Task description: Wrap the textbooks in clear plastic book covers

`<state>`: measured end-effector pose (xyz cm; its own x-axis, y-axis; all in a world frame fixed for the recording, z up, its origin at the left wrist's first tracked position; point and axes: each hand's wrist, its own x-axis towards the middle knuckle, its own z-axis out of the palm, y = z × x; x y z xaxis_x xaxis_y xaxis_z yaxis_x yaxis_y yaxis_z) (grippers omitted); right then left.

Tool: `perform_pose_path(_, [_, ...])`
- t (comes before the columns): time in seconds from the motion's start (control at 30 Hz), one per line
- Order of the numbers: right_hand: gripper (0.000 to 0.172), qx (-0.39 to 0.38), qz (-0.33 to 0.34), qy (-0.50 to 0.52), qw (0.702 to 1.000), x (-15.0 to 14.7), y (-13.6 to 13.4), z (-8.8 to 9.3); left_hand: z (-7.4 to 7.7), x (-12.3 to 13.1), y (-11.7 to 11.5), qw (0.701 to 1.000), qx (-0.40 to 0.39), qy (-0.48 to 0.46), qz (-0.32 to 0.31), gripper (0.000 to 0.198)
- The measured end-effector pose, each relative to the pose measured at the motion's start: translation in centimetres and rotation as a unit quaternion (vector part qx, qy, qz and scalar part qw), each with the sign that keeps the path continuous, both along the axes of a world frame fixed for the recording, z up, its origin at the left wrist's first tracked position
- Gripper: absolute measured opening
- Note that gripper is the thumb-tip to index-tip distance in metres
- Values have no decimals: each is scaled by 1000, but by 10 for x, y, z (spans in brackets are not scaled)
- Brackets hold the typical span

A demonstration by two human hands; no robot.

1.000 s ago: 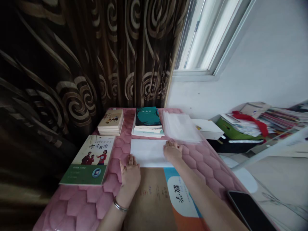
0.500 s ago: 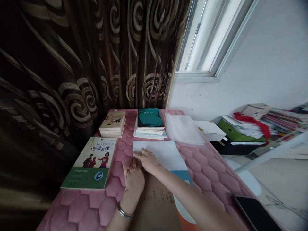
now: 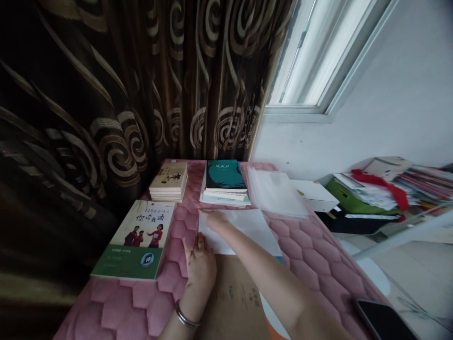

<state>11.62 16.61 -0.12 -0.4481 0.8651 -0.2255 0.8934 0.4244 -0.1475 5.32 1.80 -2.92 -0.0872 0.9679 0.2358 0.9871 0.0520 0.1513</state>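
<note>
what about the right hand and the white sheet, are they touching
Touching. The head view shows the right hand lying on the far left corner of the white sheet, fingers flat on it, no gap.

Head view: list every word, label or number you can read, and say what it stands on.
"你读我诵": title on the front of the green-and-cream book.
Small line above that title: too blurred to read.
Title on the teal book: too small to read.
Cover of the tan book: too small to read.
Print on the brown cover: blurred, unreadable.
</note>
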Motion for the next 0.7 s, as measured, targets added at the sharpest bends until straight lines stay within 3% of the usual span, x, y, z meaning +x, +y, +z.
perform_pose_path(0.17, [58,21,-6,22,1000,-3,-1,-5,5,-1,0,1000,-17,3,-4,42])
perform_pose_path(0.27, [56,40,-2,40,998,12,-11,-7,8,-2,-1,999,-26,21,-12,42])
perform_pose_path(0.37, [45,73,-1,59,996,53,-26,-9,9,-2,-1,998,-36,36,-25,42])
perform_pose_path(0.57, [32,132,-13,92,987,171,-54,-16,15,-2,2,996,-59,61,-31,44])
perform_pose_path(0.7, [34,156,-34,138,977,212,-64,-32,24,5,7,991,-97,89,-30,46])
